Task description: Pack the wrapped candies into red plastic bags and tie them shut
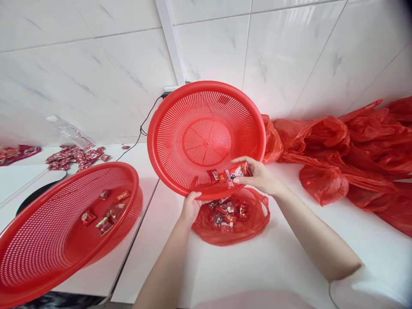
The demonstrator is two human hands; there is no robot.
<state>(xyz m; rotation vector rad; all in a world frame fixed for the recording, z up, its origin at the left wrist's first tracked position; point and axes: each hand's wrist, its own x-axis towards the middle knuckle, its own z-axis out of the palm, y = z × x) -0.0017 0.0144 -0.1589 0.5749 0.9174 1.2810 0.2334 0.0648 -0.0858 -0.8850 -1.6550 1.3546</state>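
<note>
A red mesh basket stands tipped on its near rim, gripped there by the left hand, so it slopes over the open red plastic bag of sweets; the right hand pinches a red candy packet at the lower rim.

- The red packet pinched in the right hand has big white lettering on it, but it's too blurry and partly covered to actually read.
- The small candy wrappers in the red plastic bag show little gold and white marks, nothing legible either.
</note>
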